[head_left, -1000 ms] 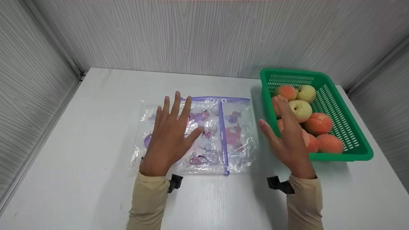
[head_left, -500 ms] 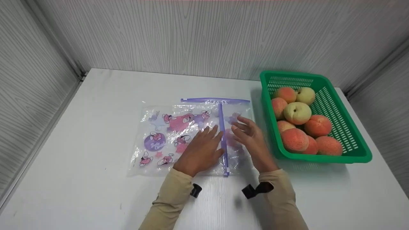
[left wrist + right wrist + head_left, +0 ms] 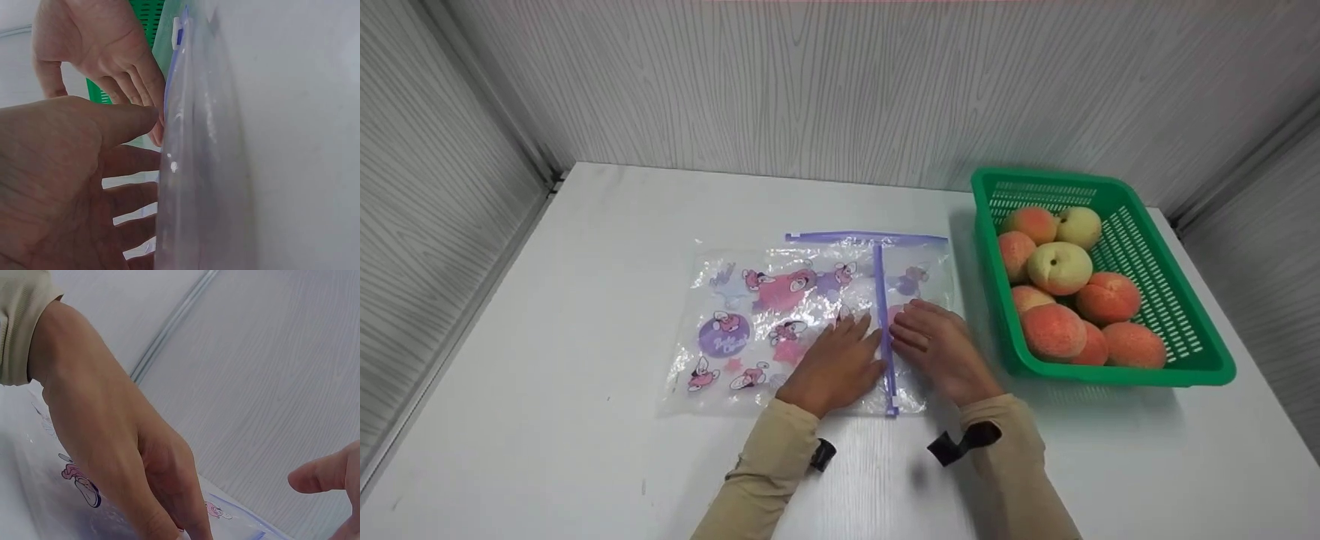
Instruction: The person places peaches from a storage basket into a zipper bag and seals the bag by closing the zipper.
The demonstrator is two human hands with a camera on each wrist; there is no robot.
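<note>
Two clear zip bags with pink and purple cartoon prints overlap on the white table. The upper zip bag (image 3: 724,296) has its purple zipper strip on the right. Another purple strip runs along the back edge of the lower zip bag (image 3: 840,238). My left hand (image 3: 836,369) rests on the upper bag, fingertips just left of its strip. Just across that strip, my right hand (image 3: 937,352) lies with fingers extended and fingertips right at it. In the left wrist view, the white slider (image 3: 176,34) shows at the strip's end, with the left fingers (image 3: 132,197) spread against the bag.
A green basket (image 3: 1170,373) stands right of the bags, holding several peaches (image 3: 1054,330), some red-orange and some pale yellow. Grey wood-grain panels (image 3: 780,90) close in the table at the back and both sides.
Both hands have come inward to the zipper strip, the left from the bag's left part and the right from over the basket. Over the last half second the right fingers have come down onto the strip.
</note>
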